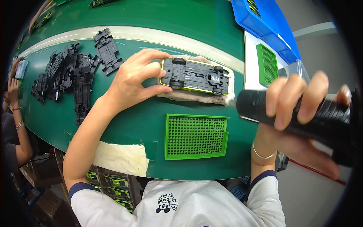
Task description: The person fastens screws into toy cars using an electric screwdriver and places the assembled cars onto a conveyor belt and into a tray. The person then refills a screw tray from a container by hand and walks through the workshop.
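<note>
An upside-down toy car (pixel 196 76) with a black underside, black wheels and a yellow-green edge lies on a folded pale cloth (pixel 206 99). The thumb and fingers of my left hand (pixel 137 73) grip its left end. My right hand (pixel 298 100) is wrapped around a thick black electric screwdriver (pixel 252 106), raised to the right of the car. The tool's narrow end points left toward the cloth and is blurred, apart from the car as far as I can tell.
A green perforated tray (pixel 196 137) lies in front of the car. Several black car chassis (pixel 82 77) are heaped at the left. Behind my right hand are another green tray (pixel 267 64) and a blue bin (pixel 264 24). Another person's arm (pixel 23 132) shows at the far left.
</note>
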Tool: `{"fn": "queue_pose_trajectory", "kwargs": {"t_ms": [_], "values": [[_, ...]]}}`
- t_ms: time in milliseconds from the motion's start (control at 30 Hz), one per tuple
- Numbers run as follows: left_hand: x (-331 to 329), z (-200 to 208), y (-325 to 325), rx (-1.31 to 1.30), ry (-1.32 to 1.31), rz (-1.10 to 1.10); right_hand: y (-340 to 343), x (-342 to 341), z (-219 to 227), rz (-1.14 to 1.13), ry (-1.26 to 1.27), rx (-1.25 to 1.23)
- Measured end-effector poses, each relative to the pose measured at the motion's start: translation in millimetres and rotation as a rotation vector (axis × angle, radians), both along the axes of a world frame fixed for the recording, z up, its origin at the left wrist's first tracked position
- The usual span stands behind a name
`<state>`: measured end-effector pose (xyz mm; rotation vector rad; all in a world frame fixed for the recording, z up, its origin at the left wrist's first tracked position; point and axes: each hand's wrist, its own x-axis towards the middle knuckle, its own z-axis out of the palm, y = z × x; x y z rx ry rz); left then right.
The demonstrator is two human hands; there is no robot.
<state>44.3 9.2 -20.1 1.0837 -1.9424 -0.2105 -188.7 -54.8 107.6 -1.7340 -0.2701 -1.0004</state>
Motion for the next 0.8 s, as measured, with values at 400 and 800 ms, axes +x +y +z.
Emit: {"fn": "queue_pose_trajectory", "kwargs": {"t_ms": [400,800], "values": [[1.1,2.0,5.4,-0.015,0.016,0.037,-8.4,108.2,-30.6,0.04,0.002,0.18],[-4.4,-2.9,5.5,-0.023,0.027,0.047,-8.5,114.9,-42.1,-0.177,0.08,0.176]]}}
